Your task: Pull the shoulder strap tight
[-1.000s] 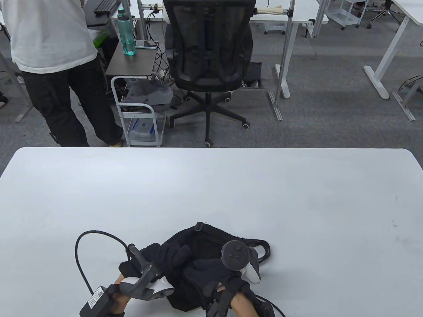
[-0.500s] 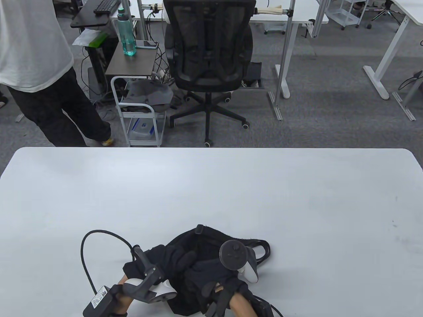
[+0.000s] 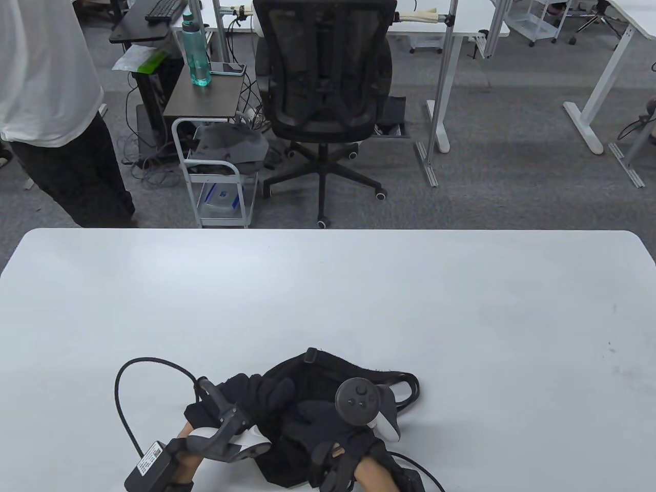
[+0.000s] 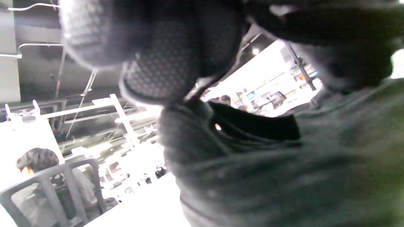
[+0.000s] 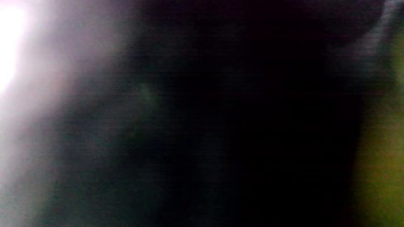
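While both gloved hands sit low at the near edge of the white table (image 3: 328, 287), a black bag (image 3: 318, 374) lies bunched under and between them, its shoulder strap (image 3: 407, 392) looping out to the right, flat on the tabletop. Left hand (image 3: 256, 397) lies on the bag's left part w/ fingers resting over the fabric; left wrist view shows fingertips (image 4: 164, 72) pressed to dark cloth, but whether they pinch anything can't be told. Right hand (image 3: 320, 417) is on the bag's middle, tracker on its back; finger pose hidden, and right wrist view is too dark/blurred to read, so grip unclear. Black cable (image 3: 123, 405) arcs from the left wrist unit. Bkgd: office chair (image 3: 325, 92), small cart (image 3: 215, 174), green bottle (image 3: 197, 51), a standing person (image 3: 51, 102) at far left.
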The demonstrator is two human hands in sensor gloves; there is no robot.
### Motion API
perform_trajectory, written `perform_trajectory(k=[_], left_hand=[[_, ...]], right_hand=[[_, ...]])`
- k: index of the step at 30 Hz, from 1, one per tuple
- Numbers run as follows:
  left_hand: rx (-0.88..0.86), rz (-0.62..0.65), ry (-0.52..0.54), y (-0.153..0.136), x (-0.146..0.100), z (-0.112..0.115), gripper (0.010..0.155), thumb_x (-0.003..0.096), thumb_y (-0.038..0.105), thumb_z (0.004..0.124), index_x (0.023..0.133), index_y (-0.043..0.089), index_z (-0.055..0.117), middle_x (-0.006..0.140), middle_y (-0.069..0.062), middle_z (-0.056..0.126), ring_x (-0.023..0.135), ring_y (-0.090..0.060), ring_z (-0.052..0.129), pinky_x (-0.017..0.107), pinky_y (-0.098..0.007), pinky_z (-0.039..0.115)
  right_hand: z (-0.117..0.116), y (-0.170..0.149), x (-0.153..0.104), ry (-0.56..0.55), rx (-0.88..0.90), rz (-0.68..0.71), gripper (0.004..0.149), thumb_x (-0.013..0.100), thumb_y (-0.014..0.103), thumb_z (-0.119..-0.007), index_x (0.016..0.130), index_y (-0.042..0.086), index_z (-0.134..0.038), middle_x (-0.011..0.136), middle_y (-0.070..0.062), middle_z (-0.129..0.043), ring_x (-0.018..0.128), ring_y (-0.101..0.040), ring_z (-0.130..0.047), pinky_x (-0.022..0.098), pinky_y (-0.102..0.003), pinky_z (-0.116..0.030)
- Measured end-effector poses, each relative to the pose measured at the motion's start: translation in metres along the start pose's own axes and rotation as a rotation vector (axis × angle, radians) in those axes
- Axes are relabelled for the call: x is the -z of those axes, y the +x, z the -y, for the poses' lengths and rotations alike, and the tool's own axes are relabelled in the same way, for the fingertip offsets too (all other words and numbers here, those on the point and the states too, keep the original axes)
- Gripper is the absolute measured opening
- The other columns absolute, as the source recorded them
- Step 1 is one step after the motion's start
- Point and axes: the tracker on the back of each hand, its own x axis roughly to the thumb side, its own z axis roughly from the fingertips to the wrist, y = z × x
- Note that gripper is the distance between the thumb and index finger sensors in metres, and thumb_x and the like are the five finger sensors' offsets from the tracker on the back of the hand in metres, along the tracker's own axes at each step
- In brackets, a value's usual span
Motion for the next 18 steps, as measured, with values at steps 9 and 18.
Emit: perform_trajectory(k=[9, 18], left_hand=[[0.021, 0.06, 0.059, 0.016, 0.004, -0.011, 0.064, 0.0311, 0.044, 0.059, 0.093, 0.028, 0.06, 0.057, 0.009, 0.099, 0.042, -0.014, 0.107, 0.03, -0.027, 0.092], [-0.075, -0.037, -0.024, -0.004, 0.004, 0.01, 0.065, 0.029, 0.045, 0.055, 0.094, 0.041, 0.056, 0.06, 0.011, 0.096, 0.046, -0.012, 0.105, 0.034, -0.027, 0.09]], right_hand=[[0.001, 0.0, -0.002, -0.055, 0.073, -0.007, 0.04, 0.046, 0.036, -0.082, 0.062, 0.003, -0.098, 0.054, -0.018, -0.106, 0.043, -0.039, -0.104, 0.047, -0.058, -0.077], [-0.001, 0.004, 0.003, -0.032, 0.057, 0.005, 0.04, 0.046, 0.033, -0.079, 0.058, 0.001, -0.1, 0.049, -0.017, -0.108, 0.038, -0.037, -0.105, 0.045, -0.056, -0.079]])
